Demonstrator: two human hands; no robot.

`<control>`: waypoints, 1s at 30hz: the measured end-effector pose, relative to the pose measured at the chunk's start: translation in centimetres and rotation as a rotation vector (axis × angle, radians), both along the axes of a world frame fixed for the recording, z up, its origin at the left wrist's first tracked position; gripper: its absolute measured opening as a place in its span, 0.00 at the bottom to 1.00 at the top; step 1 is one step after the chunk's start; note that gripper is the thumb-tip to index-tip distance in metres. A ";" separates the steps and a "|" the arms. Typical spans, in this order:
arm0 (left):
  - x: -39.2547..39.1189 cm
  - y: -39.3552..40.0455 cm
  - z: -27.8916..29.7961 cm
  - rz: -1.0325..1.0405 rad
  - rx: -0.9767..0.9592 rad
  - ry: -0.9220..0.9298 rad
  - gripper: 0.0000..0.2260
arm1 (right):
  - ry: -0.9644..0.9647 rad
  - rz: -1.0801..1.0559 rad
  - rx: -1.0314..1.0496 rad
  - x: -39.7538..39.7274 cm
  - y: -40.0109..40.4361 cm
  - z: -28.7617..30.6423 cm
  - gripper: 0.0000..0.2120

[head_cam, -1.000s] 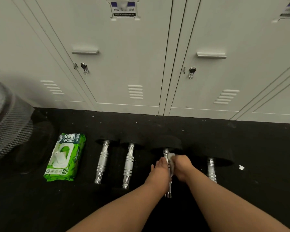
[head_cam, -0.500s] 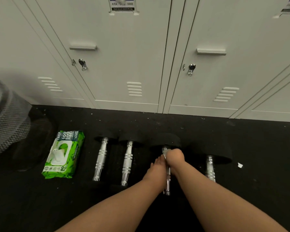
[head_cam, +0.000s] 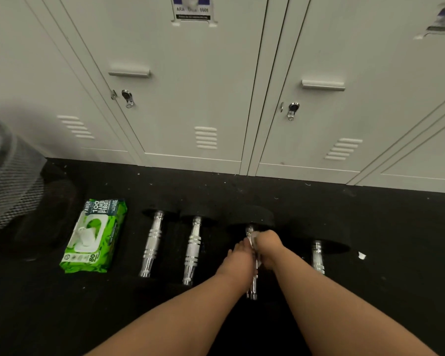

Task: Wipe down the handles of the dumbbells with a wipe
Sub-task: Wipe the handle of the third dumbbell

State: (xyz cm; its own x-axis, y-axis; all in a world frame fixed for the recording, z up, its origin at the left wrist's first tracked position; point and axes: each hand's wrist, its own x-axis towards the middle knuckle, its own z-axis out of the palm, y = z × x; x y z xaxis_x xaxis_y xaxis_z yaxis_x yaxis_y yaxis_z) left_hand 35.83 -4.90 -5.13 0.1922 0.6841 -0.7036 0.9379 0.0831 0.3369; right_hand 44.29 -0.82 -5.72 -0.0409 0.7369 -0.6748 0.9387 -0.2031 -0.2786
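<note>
The third dumbbell handle point(head_cam: 252, 283) from the wipes pack point(head_cam: 94, 237) is held by both hands — right hand point(head_cam: 269, 249) curls its fingers around the white wipe point(head_cam: 253, 237) on it, left hand point(head_cam: 238, 260) rests beside, fingers together.

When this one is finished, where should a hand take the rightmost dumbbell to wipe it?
Grip the bare chrome handle of the rightmost black-ended dumbbell from above, fingers curling round the narrow bar. It lies flat on the floor, and its bulky far black head looks too wide.
</note>
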 end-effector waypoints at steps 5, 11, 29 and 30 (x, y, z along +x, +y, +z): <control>-0.4 0.5 -0.3 -0.036 -0.006 -0.022 0.35 | 0.041 -0.315 -0.206 -0.2 0.0 1.9 0.17; -0.5 0.2 -0.3 -0.048 -0.004 -0.026 0.33 | 0.040 -0.221 -0.122 -1.4 -0.5 2.2 0.17; -0.5 0.7 1.0 -0.077 -0.055 -0.054 0.36 | 0.269 -0.738 -0.109 -0.8 -1.6 1.0 0.14; -0.5 0.7 1.0 -0.086 -0.038 -0.041 0.35 | 0.270 -0.716 -0.120 -0.4 -1.7 0.4 0.12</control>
